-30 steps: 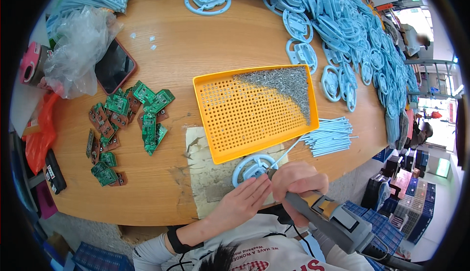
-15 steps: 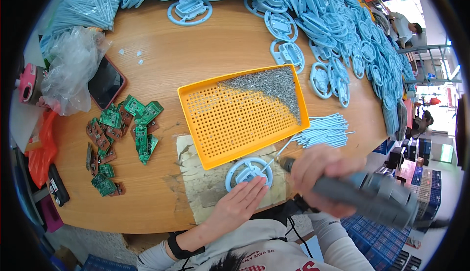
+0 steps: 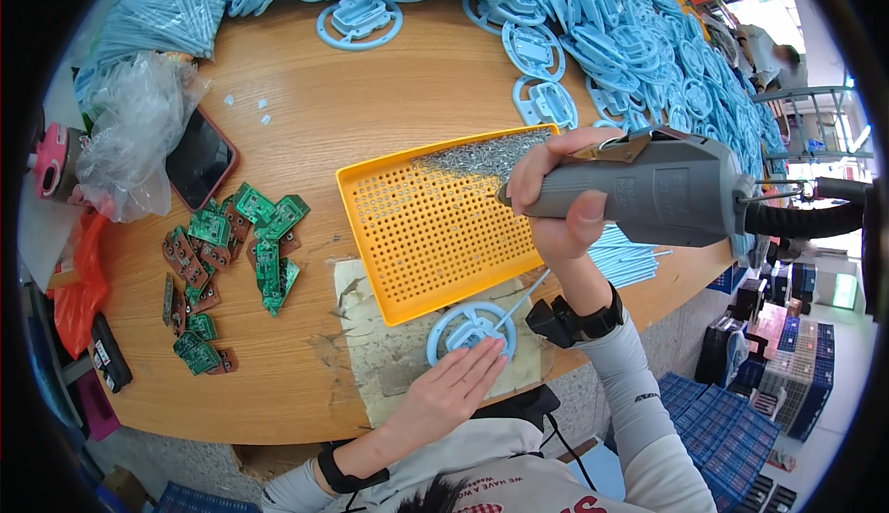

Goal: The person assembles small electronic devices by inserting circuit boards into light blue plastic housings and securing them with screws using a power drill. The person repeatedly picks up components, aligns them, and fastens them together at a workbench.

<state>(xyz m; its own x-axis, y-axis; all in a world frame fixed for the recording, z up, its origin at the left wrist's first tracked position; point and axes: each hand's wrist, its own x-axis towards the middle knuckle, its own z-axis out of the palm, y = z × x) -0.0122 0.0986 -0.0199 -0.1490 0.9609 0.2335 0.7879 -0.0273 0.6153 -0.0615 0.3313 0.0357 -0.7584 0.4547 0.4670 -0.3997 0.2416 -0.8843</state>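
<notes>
My left hand (image 3: 447,393) lies flat, fingers stretched out, on the lower part of a light-blue plastic wheel-shaped part (image 3: 439,328). A thin light-blue rod (image 3: 525,299) runs up and right from that part. My right hand (image 3: 562,226) is wrapped round a grey electric screwdriver (image 3: 648,189) with a black cable. Its tip points left, over the yellow perforated tray (image 3: 426,235). Many small silver screws (image 3: 472,156) are heaped at the tray's far right side, partly hidden by my right hand.
Beneath the wheel part is a worn, taped board (image 3: 370,365). Green circuit boards (image 3: 269,244) and a phone (image 3: 201,156) lie left. Wheel parts (image 3: 611,50) pile up at the back and right. Loose rods (image 3: 630,258) lie beyond my right wrist; bagged rods (image 3: 167,13) sit far left.
My right hand has lifted the electric screwdriver up and away from the wheel part to over the tray's right side. My left hand has stayed on the wheel part.
</notes>
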